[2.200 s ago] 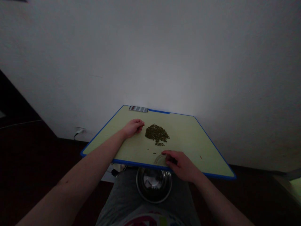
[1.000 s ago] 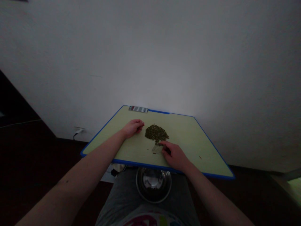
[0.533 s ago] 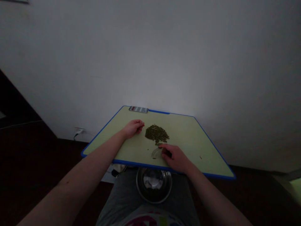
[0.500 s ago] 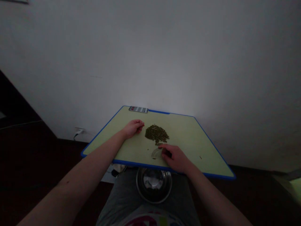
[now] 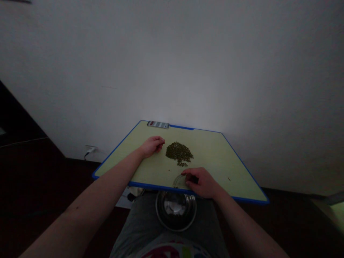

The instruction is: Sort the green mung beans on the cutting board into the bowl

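A pile of small dark-green grains (image 5: 178, 152), which look like beans, lies on a pale yellow-green board (image 5: 209, 154) with a blue rim. My left hand (image 5: 153, 146) rests on the board just left of the pile, its fingertips pressed together; whether anything is between them is hidden. Near the front edge, my right hand (image 5: 201, 182) grips a clear curved piece like a protractor (image 5: 178, 180), standing on the board. A few grains are at its lower left, by the rim. Below that edge, a shiny metal bowl (image 5: 176, 211) sits on my lap.
A phone (image 5: 158, 124) lies at the board's back left edge, near the pale wall (image 5: 174, 64). One stray grain (image 5: 169, 170) is left of the clear piece. A thin brown bit (image 5: 229, 179) lies at right. A plugged-in cable (image 5: 90, 151) is low on the wall.
My right hand has drawn the clear piece toward the front edge, away from the pile, with a few grains moving along. My left hand has stayed in place.
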A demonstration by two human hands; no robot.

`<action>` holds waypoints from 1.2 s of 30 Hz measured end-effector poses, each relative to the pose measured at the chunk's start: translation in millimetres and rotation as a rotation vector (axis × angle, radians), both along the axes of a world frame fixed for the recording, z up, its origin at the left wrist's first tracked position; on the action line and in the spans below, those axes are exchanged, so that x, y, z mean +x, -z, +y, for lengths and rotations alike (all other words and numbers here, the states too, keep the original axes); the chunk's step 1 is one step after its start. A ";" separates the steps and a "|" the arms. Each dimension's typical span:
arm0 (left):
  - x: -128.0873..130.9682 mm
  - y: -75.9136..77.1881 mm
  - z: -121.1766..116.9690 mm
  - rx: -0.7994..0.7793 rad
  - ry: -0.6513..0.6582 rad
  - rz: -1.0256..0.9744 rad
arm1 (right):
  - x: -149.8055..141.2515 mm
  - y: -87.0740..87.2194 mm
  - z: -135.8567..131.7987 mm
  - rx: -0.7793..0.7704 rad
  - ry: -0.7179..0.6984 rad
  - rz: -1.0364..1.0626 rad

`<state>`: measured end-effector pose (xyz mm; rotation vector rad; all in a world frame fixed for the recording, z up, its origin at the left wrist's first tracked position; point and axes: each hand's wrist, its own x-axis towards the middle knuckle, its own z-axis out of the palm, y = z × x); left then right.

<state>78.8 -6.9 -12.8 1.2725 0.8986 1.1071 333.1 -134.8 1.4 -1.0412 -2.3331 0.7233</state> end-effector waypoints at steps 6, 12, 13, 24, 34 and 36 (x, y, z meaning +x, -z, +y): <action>-0.1 -1.0 -0.8 -0.002 0.003 -0.002 | -0.2 -0.5 -0.8 -0.010 -0.007 0.003; 0.1 -1.0 -0.3 -0.006 0.010 -0.004 | 1.1 5.0 1.7 -0.017 -0.012 0.028; 0.1 -0.8 -0.2 -0.004 0.009 -0.003 | 1.5 5.7 2.0 -0.018 -0.014 0.030; -1.0 1.9 1.3 0.019 0.019 -0.002 | -2.4 6.3 7.2 0.077 0.083 0.008; -1.6 1.6 1.6 -0.006 0.010 -0.014 | -24.0 1.3 25.2 0.244 0.226 -0.138; -1.7 0.8 1.1 -0.004 0.010 -0.007 | -31.3 -0.6 27.9 0.247 0.210 -0.140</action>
